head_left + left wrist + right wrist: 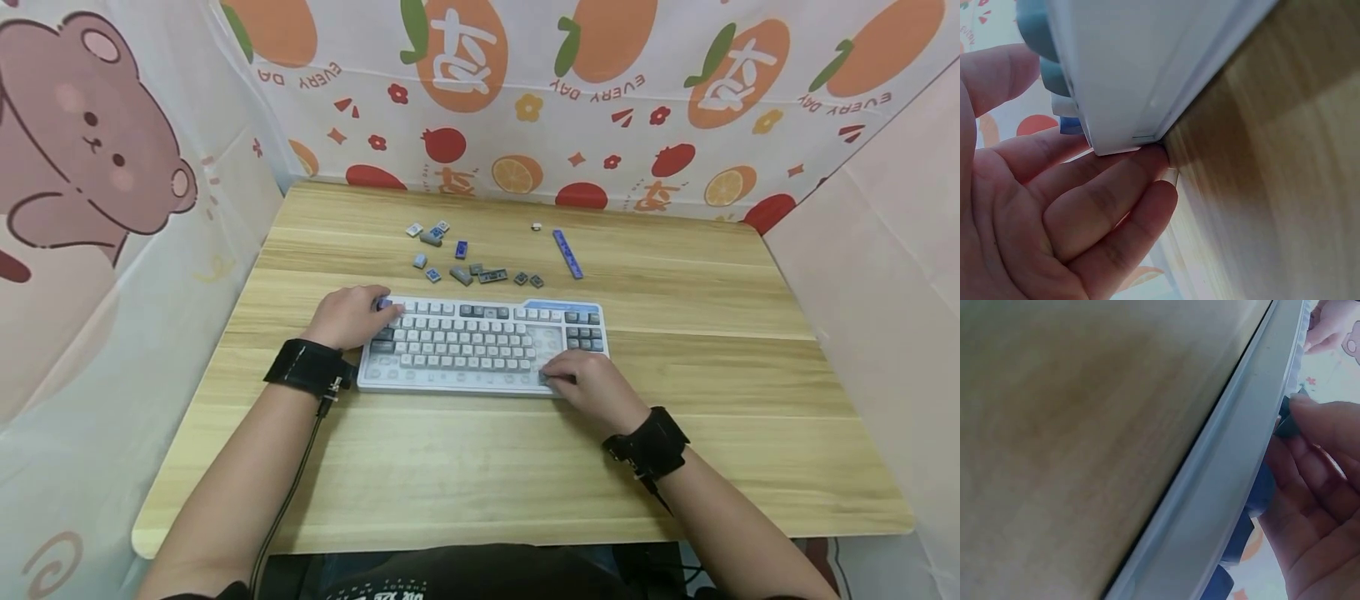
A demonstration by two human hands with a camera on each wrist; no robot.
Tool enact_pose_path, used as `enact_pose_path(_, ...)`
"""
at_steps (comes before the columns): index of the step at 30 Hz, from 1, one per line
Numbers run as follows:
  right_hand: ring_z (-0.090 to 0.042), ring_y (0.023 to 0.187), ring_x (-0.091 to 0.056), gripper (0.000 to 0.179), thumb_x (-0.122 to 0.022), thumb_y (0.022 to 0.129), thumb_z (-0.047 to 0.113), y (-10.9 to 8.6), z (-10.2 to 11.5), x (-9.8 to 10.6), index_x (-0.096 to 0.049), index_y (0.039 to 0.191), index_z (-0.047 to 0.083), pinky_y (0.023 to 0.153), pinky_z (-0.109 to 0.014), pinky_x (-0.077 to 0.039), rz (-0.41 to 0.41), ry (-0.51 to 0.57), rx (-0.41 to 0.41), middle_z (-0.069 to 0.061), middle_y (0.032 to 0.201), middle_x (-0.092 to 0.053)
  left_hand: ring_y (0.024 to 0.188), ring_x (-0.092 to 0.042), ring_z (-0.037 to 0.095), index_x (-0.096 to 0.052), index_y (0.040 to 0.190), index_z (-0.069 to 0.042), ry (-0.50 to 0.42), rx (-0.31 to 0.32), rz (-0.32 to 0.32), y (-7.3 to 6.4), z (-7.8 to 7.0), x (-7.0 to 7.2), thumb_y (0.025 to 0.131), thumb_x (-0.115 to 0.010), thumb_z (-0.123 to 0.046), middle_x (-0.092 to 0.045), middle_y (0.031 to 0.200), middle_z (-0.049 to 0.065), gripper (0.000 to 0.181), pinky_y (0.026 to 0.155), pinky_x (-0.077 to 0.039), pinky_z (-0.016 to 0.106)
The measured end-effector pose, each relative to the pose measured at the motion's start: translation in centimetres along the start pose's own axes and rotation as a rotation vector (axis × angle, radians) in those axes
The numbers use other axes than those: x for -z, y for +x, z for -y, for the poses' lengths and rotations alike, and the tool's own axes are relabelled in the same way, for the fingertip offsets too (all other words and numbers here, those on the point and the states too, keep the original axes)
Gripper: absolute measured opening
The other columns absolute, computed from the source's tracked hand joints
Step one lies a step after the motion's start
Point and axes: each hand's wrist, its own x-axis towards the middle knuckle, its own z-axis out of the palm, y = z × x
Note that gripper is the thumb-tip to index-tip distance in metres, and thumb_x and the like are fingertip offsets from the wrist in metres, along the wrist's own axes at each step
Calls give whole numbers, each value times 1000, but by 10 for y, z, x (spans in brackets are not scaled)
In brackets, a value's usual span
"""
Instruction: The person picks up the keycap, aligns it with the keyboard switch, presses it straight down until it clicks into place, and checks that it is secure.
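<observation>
A white keyboard [450, 387] lies on the wooden table [480, 467], with white and grey keycaps over its middle rows. Its bottom row and a patch at the right show no keycaps. My left hand [348, 317] holds the keyboard's far left corner; the left wrist view shows this hand's [1066, 200] fingers bent against the edge, the thumb on the key side. Over the bottom row's right end, my right hand [592, 383] pinches a dark grey-green keycap [1286, 422] between thumb and fingers. Whether that keycap touches the board is hidden.
Behind the keyboard lie loose grey and blue keycaps [461, 275], several in number. A long blue spacebar keycap [567, 254] lies at the far right of them, near a small white keycap [536, 227]. Printed curtains [480, 133] hang around the table.
</observation>
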Motion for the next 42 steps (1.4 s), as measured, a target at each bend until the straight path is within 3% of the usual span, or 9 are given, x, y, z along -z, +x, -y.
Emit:
enact_pose_path(5, -15, 97, -70, 12, -76, 85, 9, 1, -1, 0, -78, 96, 13, 86, -32, -55, 8, 13, -15, 2, 97, -75, 123, -54, 43, -53, 139, -1, -3, -2, -2, 0, 1, -2, 98, -54, -45, -59, 132, 25, 60, 102, -40, 59)
enact_pose_path(17, -14, 97, -69, 13, -74, 86, 6, 5, 9, -5, -79, 97, 11, 85, -29, -55, 46, -207, 157, 0, 98, -75, 121, -54, 42, -53, 138, 0, 6, -4, -7, 0, 4, -4, 98, -54, -45, -59, 131, 25, 60, 101, -41, 59)
enact_pose_path(25, -14, 98, -70, 18, -73, 86, 4, -4, 7, -4, -79, 101, 13, 87, -30, -55, 27, -213, 121, 1, 103, -75, 121, -55, 40, -53, 140, -2, -14, -27, 3, 1, 6, -8, 98, -54, -46, -59, 133, 23, 61, 101, -42, 58)
enact_pose_path(32, -17, 100, -69, 20, -68, 87, 1, -6, 13, -5, -77, 103, 8, 87, -30, -55, 40, -301, 232, -4, 106, -74, 114, -57, 38, -52, 139, -1, -8, -43, 6, 1, 6, -2, 98, -54, -45, -60, 130, 24, 60, 99, -42, 57)
enact_pose_path(36, -19, 98, -69, 18, -67, 87, 5, -5, 19, -6, -77, 101, 7, 87, -32, -55, 54, -365, 280, -7, 107, -73, 120, -56, 39, -52, 139, -1, 2, -42, 17, 1, 5, 2, 98, -54, -45, -59, 132, 24, 60, 101, -41, 58)
enact_pose_path(40, -19, 96, -68, 17, -66, 89, 11, -5, 22, -5, -77, 101, 7, 85, -34, -55, 76, -397, 286, -7, 109, -72, 123, -54, 40, -55, 137, 0, 22, -50, 23, 2, 3, 3, 98, -55, -44, -60, 132, 23, 59, 103, -40, 58)
enact_pose_path(42, -20, 98, -68, 17, -66, 90, 12, -5, 22, -2, -77, 103, 7, 88, -34, -54, 99, -369, 261, -7, 110, -72, 116, -58, 38, -57, 135, 1, 34, -59, 30, 3, 2, 4, 98, -55, -43, -62, 127, 22, 57, 100, -42, 56)
